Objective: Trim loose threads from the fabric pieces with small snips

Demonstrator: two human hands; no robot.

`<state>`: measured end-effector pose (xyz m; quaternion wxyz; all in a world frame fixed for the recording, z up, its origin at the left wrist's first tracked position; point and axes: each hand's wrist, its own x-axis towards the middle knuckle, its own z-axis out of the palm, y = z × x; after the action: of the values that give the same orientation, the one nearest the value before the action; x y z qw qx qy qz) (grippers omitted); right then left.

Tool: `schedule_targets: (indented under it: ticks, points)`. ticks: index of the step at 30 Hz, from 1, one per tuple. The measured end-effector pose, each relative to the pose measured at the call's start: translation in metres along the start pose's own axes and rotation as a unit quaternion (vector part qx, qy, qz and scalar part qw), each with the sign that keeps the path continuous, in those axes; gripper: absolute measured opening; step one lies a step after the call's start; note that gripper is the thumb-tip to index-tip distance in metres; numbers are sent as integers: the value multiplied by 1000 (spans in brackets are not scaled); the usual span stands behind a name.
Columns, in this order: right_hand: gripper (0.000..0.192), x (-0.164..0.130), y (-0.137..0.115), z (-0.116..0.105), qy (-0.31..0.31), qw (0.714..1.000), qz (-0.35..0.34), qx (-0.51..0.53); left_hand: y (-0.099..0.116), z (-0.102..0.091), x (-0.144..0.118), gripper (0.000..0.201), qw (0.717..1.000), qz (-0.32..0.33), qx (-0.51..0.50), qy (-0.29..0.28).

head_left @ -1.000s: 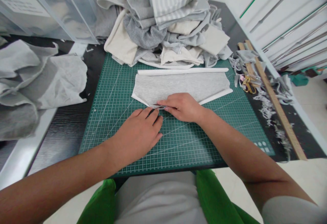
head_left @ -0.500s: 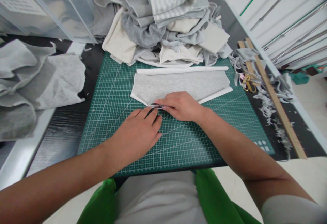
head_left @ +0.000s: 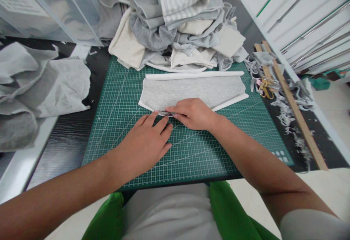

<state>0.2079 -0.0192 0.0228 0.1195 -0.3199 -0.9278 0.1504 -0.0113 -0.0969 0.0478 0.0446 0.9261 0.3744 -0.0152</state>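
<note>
Hands meet at the near edge of a grey fabric piece (head_left: 188,91) on the green cutting mat (head_left: 117,123). Since a moment ago the left hand (head_left: 144,143) has crept forward, fingers flat and spread, now touching the hem. The right hand (head_left: 193,114) pinches a small shiny tool against it, barely shifted. Fabric scraps (head_left: 177,24) crowd the counter (head_left: 68,138) behind.

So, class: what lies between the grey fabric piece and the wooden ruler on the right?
In the head view, gold-handled scissors among fabric trimmings lie between the grey fabric piece and the wooden ruler.
</note>
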Motion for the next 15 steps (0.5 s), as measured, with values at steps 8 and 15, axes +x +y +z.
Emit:
schedule_targets:
  ticks: [8,15]
  points:
    - [38,3,-4,-2,-9,1000,3,-15,5,0,0,48,1000,-10,8,-8]
    - [37,5,-5,-2,-6,1000,-1,-15,6,2,-1,50,1000,-13,2,-9]
